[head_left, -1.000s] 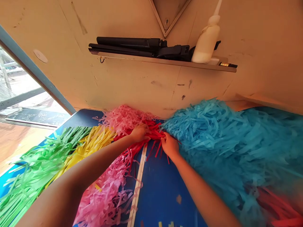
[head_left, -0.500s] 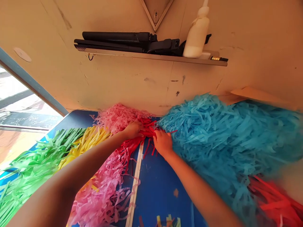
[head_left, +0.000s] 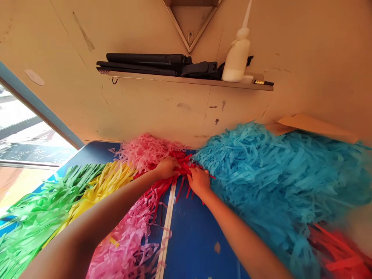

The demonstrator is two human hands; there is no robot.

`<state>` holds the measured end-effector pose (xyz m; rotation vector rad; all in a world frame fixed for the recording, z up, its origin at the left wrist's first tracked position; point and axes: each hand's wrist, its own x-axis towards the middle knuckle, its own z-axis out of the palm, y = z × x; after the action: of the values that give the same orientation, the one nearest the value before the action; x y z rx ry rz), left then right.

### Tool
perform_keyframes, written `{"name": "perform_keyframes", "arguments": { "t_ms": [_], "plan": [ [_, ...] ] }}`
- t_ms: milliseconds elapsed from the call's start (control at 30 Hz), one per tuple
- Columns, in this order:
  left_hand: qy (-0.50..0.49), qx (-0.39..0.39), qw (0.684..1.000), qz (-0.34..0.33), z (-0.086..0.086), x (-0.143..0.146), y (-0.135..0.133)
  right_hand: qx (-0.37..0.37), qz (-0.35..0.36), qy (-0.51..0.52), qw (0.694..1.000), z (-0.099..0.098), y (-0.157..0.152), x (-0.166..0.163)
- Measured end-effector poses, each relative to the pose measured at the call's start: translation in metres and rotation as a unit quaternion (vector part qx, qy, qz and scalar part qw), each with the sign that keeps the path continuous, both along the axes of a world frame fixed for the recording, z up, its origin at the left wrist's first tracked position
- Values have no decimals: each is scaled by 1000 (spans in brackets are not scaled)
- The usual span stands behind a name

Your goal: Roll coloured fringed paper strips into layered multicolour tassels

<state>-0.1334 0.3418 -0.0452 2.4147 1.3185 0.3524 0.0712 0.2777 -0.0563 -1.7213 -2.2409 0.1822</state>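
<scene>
Red paper streamers (head_left: 185,159) lie bunched at the back of the blue table, between the pink fringe (head_left: 148,149) and the big blue fringe pile (head_left: 250,162). My left hand (head_left: 167,167) is closed on the left part of the red bunch, fingertips partly hidden in the strips. From the right, my right hand (head_left: 199,180) grips the same bunch, its fingers curled over it. Loose red ends hang down below both hands. More pink fringe (head_left: 128,236) spreads beneath my left forearm.
Yellow streamers (head_left: 107,180) and green streamers (head_left: 37,213) lie on the left of the blue table (head_left: 200,236). More red streamers (head_left: 340,252) are at the lower right. A wall shelf (head_left: 186,80) above holds a white squeeze bottle (head_left: 236,58) and a black hair straightener (head_left: 142,64).
The view has tilted up slightly, so the shelf and table sit lower in the picture. Both hands stay on the red streamers; the right hand's fingers lie a little further over them.
</scene>
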Motion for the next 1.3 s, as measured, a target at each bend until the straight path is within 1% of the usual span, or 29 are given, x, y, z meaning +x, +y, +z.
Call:
{"name": "perform_keyframes", "arguments": {
  "t_ms": [100, 200, 300, 400, 500, 600, 700, 800, 833, 900, 1000, 1100, 1200, 1300],
  "plan": [
    [-13, -57, 998, 17, -6, 5, 3, 8, 1, 9, 1000, 0, 0, 1],
    [-44, -117, 992, 29, -5, -1, 10, 15, 2, 22, 1000, 3, -2, 4],
    [-87, -150, 984, 47, 4, -14, 17, 23, -3, 43, 999, 9, -7, 4],
    [-128, -152, 977, 77, 16, -22, 20, 18, 7, 67, 998, 16, -9, -6],
    [-151, -128, 973, 117, 25, -21, 21, -14, 5, 89, 996, 20, -2, -25],
    [-151, -79, 972, 161, 34, -12, 17, -66, -41, 97, 992, 20, 14, -44],
    [-135, 12, 963, 233, 42, -2, 5, -105, -81, 109, 985, 18, 30, -51],
    [-103, 131, 941, 295, 48, 7, -18, -115, -92, 137, 980, 12, 40, -46],
    [-89, 164, 936, 300, 49, 10, -27, -116, -93, 148, 978, 10, 42, -43],
    [-56, 205, 935, 283, 46, 16, -43, -114, -94, 172, 974, 6, 45, -38],
    [-1, 211, 952, 222, 33, 24, -58, -107, -88, 212, 967, 2, 52, -33],
    [46, 203, 960, 188, 18, 30, -61, -99, -74, 254, 959, 1, 59, -33],
    [81, 203, 954, 204, 10, 37, -57, -87, -64, 286, 952, 1, 65, -34],
    [109, 198, 947, 228, 8, 43, -53, -74, -60, 304, 948, 2, 70, -35]
  ]
}}
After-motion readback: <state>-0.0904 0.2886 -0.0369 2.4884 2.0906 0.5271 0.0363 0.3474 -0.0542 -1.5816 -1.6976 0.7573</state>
